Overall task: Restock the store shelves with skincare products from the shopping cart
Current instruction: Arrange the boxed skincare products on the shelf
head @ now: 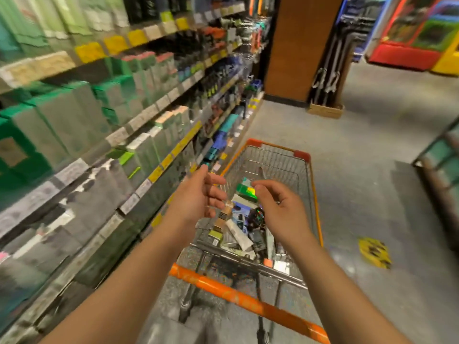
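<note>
A wire shopping cart [304, 170] with orange trim and an orange handle [238, 297] stands in the aisle in front of me. Its basket holds several skincare boxes and tubes, among them a green box [244, 191] and a white tube [238, 233]. Both my arms reach out over the cart. My left hand [198, 194] hovers above its left rim, palm turned inward, fingers relaxed and holding nothing. My right hand [278, 204] hangs over the products with fingers loosely curled, also holding nothing. Store shelves [159, 105] full of boxed skincare products run along the left.
Price tags [155, 173] line the shelf edges. A brown pillar [298, 45] stands at the aisle's far end with a cardboard box of rods [325, 109] beside it. A yellow floor sticker [375, 253] lies right of the cart. Another shelf unit [442, 157] juts in at right.
</note>
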`<state>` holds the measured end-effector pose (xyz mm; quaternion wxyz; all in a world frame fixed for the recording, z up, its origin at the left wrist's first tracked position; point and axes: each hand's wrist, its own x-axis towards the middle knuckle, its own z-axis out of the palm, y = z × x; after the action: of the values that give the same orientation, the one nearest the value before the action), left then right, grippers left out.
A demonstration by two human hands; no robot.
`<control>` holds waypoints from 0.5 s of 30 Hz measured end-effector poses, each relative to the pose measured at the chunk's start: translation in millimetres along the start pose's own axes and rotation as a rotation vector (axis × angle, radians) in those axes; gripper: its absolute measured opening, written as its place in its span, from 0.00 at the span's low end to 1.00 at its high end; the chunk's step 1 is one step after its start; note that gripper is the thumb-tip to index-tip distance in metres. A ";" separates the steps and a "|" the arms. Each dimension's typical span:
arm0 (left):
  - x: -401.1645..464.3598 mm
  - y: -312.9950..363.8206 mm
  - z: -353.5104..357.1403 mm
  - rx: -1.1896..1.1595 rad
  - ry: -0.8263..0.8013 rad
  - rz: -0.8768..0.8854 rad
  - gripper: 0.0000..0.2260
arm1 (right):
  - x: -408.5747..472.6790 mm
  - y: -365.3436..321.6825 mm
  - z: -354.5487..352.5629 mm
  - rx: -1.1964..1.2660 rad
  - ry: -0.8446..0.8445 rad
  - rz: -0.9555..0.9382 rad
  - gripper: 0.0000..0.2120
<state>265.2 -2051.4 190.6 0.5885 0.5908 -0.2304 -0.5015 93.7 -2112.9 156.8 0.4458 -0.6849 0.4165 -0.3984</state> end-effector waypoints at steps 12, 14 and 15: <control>118.5 -33.7 18.9 0.067 -0.054 -0.145 0.26 | 47.9 60.9 -10.7 -0.064 0.104 0.272 0.06; 141.1 -40.5 17.2 0.085 -0.051 -0.182 0.26 | 61.2 71.3 -4.4 -0.089 0.107 0.291 0.06; 152.1 -45.0 16.6 0.088 -0.046 -0.205 0.26 | 66.9 77.9 -0.7 -0.102 0.104 0.307 0.06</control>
<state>296.1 -2181.3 103.2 0.5023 0.6249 -0.2041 -0.5618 98.8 -2194.9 95.2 0.4438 -0.6137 0.5583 -0.3387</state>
